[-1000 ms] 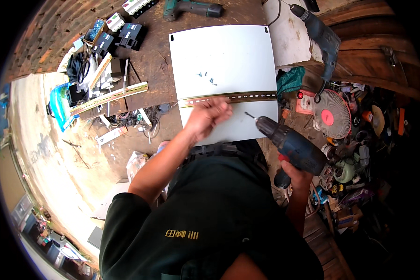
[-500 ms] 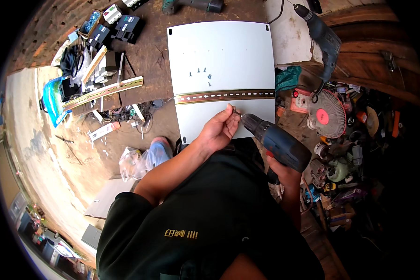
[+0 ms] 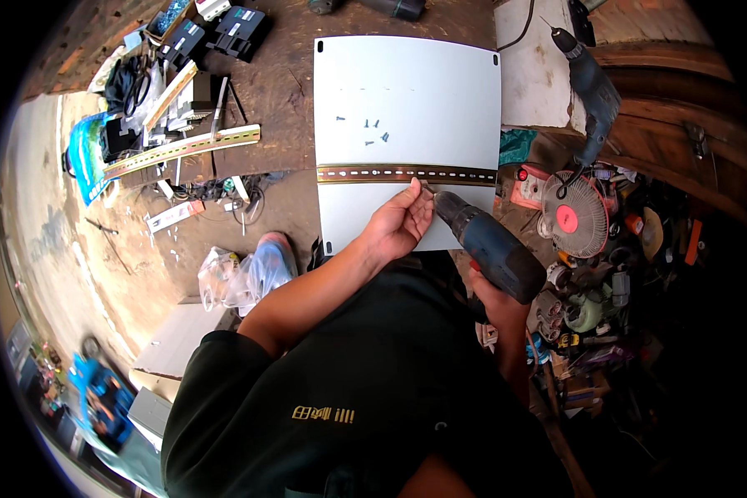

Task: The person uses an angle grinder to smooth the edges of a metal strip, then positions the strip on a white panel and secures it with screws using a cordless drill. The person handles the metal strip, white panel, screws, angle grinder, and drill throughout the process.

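My right hand [image 3: 498,300] grips the handle of a dark blue cordless drill [image 3: 500,256], whose chuck points up and left. Just ahead of the chuck, my left hand [image 3: 400,226] is closed in a pinch at the bit's tip; whatever it pinches is too small to make out. Its fingertips are at the near edge of a slotted metal mounting rail [image 3: 365,173]. The rail lies across a white metal panel [image 3: 407,66] with slots in its corners. Beyond the rail, several small screws [image 3: 371,124] are scattered on the panel.
Left on the wooden bench [image 3: 286,108] are another slotted rail [image 3: 183,149], black electrical devices [image 3: 239,33] and a blue bag [image 3: 87,158]. At right, a second drill [image 3: 591,100] hangs near a fan [image 3: 574,217] and piled tools. Clear plastic bags [image 3: 224,278] lie below the bench.
Both hands and the drill tip have moved slightly forward, closer to the rail. Some screws lie differently on the panel. The view has shifted, and a blue vehicle shows at lower left.
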Motion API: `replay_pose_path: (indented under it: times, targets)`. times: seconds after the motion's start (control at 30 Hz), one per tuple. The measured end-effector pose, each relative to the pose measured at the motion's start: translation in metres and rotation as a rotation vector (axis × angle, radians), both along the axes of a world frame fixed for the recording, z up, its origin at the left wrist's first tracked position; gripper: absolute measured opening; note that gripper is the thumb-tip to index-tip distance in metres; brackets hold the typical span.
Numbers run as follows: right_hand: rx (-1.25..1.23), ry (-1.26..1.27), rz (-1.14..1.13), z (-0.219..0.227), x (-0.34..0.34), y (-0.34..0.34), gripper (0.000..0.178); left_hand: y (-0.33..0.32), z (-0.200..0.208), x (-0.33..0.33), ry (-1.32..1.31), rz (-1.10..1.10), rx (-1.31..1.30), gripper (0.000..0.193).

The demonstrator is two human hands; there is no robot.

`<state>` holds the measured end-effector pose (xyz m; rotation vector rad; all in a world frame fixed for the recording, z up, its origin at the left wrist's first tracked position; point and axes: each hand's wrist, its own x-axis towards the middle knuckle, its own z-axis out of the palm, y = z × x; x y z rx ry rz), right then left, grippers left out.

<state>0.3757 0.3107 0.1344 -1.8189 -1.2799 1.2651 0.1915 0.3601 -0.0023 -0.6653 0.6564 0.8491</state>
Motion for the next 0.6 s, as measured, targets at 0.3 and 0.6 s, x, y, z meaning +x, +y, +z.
replay_pose_path:
  times: [0.3, 0.6]
  targets:
    - [-0.079, 0.031, -0.071, 0.004, -0.007, 0.009, 0.028, 0.004, -0.007, -0.001, -0.021, 0.006, -0.003, 0.017]
    - [-0.003, -0.093, 0.103, -0.004, -0.014, 0.020, 0.023, 0.004, -0.010, 0.002, -0.048, -0.010, 0.023, 0.016]
